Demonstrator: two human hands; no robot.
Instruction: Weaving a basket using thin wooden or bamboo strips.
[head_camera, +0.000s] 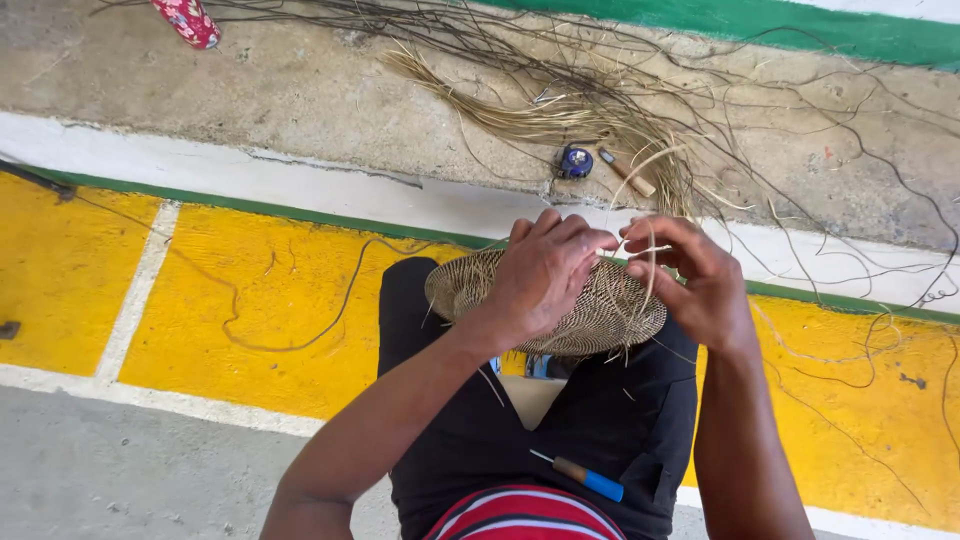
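Note:
A round woven basket piece (600, 315) of pale and dark fibres rests on my knees. My left hand (545, 270) lies over its top, fingers curled on the weave and pinching a pale strand. My right hand (700, 280) is at the right rim, its fingertips gripping a thin pale strand (640, 250) that runs between both hands. Loose strand ends stick out of the rim.
A small awl with a blue and wooden handle (588, 478) lies on my lap. On the concrete ahead lie a bundle of pale straw (540, 115), dark wiry fibres (800, 110), a blue round tool (575, 162) and a wooden-handled knife (626, 172). Yellow painted floor (270, 300) lies on both sides.

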